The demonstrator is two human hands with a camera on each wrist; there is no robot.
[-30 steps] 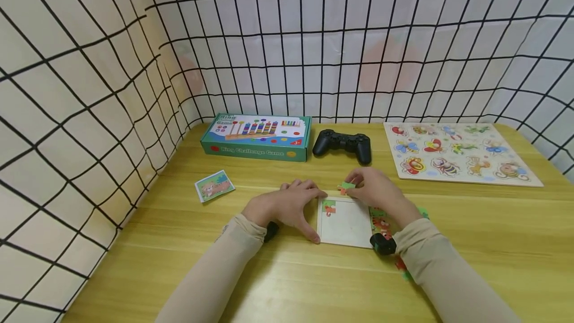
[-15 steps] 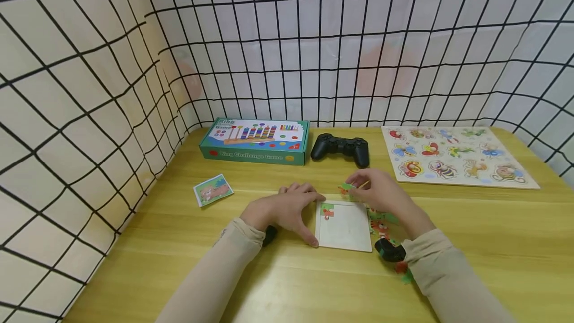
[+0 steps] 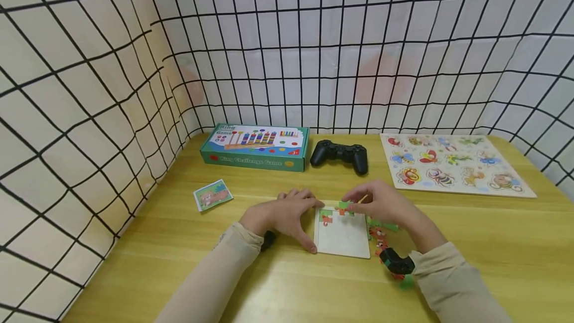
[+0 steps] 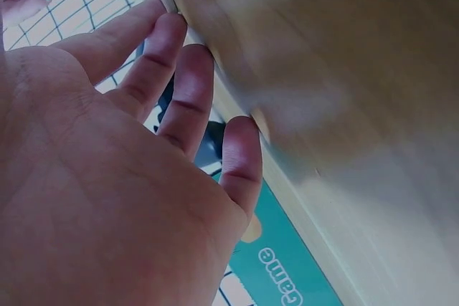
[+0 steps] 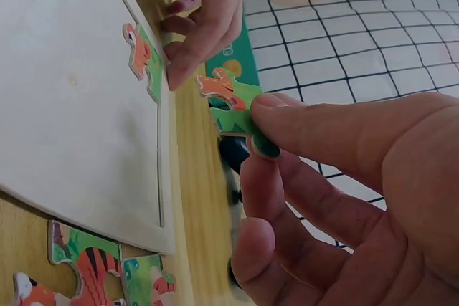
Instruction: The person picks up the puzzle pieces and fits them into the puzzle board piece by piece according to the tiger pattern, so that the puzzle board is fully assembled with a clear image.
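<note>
A square, pale puzzle tray (image 3: 342, 241) lies on the table. One green and orange puzzle piece (image 3: 326, 216) sits in its far left corner. My left hand (image 3: 287, 217) rests at the tray's left side, thumb near one corner and index finger near the other, fingers spread. Between thumb and fingertips my right hand (image 3: 381, 204) pinches another green and orange jigsaw piece (image 5: 233, 102), held above the tray's far edge. Loose pieces with a tiger-striped print (image 5: 93, 274) lie close to the tray's right side, partly hidden under the right wrist in the head view.
Left of the tray lies a small picture card (image 3: 213, 195). Farther back stand a green Ring Challenge Game box (image 3: 255, 147) and a black game controller (image 3: 339, 155). A wooden insect board (image 3: 453, 166) lies at the back right. Black netting (image 3: 332, 54) surrounds the table.
My right hand has brought its puzzle piece nearer, from beyond the tray to over its far edge, and the piece has turned. The left hand stays at the tray's left side.
</note>
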